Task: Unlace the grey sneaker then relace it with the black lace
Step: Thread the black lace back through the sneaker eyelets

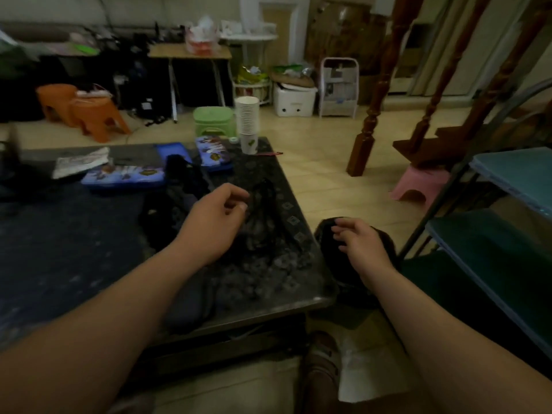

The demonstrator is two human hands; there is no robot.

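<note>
The sneaker (326,234) sits beyond the worktop's (89,234) 3 o'clock edge, and the right hand's (361,246) fingers curl over it. The left hand (215,216) hovers half-curled by a dark tangle (263,213), possibly the lace, though I cannot tell whether it grasps it. The shoe is too dark to judge lacing progress.

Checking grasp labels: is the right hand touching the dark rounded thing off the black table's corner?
Cannot tell. Head view: the right hand, fingers curled, overlaps the dark rounded thing, but blur and shadow hide contact or gap.
</note>
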